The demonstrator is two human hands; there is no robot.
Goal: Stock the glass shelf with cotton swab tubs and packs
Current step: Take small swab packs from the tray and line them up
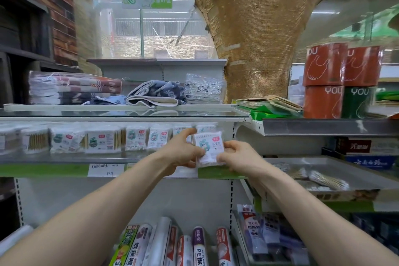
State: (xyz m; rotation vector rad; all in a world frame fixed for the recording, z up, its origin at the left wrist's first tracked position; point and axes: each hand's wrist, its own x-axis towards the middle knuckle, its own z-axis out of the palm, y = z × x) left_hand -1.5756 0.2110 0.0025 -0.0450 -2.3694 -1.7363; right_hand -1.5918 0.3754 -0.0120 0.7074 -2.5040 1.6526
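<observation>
A: Where was the cotton swab pack [208,149]?
B: Held upright at the right end of the glass shelf [64,158], just beside the row of packs [103,140], label outward, probably to match their facing.
A: Hands?
B: Close together, both gripping it. Left hand [183,153] pinched the left edge, right hand [235,155] the lower right corner. Likely squaring it up.
</observation>
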